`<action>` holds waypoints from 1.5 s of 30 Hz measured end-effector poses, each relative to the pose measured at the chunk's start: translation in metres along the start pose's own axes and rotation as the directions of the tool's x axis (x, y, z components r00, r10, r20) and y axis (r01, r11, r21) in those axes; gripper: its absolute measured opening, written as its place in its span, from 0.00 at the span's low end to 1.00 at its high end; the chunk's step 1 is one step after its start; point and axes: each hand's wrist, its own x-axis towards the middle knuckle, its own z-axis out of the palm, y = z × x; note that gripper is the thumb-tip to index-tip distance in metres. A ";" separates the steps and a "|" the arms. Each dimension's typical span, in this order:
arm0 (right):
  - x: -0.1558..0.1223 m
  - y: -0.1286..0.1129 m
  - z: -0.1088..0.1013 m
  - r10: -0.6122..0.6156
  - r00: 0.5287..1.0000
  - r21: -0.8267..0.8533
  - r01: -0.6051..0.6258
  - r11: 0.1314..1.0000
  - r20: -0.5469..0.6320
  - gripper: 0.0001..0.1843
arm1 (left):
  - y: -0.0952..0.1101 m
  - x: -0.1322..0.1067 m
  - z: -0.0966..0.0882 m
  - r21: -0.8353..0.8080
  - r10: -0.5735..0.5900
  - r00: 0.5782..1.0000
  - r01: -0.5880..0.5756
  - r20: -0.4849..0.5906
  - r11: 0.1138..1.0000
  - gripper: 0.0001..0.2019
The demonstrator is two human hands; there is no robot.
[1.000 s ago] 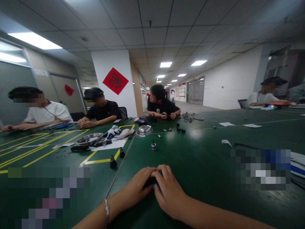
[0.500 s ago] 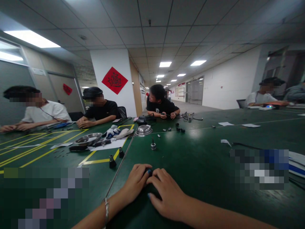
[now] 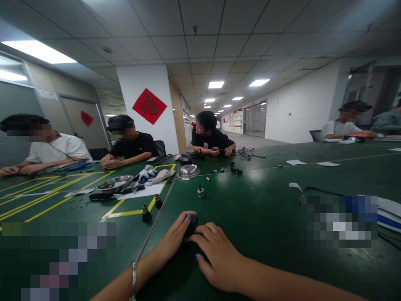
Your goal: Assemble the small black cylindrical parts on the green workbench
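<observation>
My left hand (image 3: 176, 230) is closed on a small black part (image 3: 193, 221), the thumb with its blue nail lying along it. Most of that part is hidden by fingers, so its exact kind is unclear. My right hand (image 3: 216, 255) has curled fingers against the lower end of the same part, its thumb held a little apart below. Left of my hands, two black cone-shaped pieces with metal collars, a nearer one (image 3: 146, 214) and a farther one (image 3: 158, 202), stand on the green table (image 3: 266, 234). Ahead sits a round metal piece with an upright stem (image 3: 200, 190).
A shallow metal bowl (image 3: 114, 184), gloves (image 3: 161, 176) and a metal dome (image 3: 188, 171) lie ahead left. Small black pieces (image 3: 236, 170) are scattered farther out. Several people sit round the table. Blurred items (image 3: 344, 221) lie at the right.
My left hand has shifted slightly left and up, its thumb lifting, and more of the black part shows. The right hand's fingers have moved slightly left. The view has turned a little.
</observation>
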 end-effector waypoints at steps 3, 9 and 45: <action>0.001 0.002 0.002 -0.002 1.000 -0.006 0.002 1.000 0.007 0.21 | 0.001 0.001 0.008 -0.366 -0.081 0.996 0.088 0.035 0.927 0.19; 0.001 0.008 0.008 0.007 0.999 0.002 -0.007 1.000 -0.043 0.14 | 0.007 -0.002 0.013 -0.570 -0.111 0.990 0.138 0.082 0.810 0.23; 0.007 0.008 0.007 0.130 0.934 0.109 -0.098 0.989 -0.333 0.08 | 0.018 -0.006 0.009 -0.148 0.089 0.957 -0.049 0.275 0.988 0.12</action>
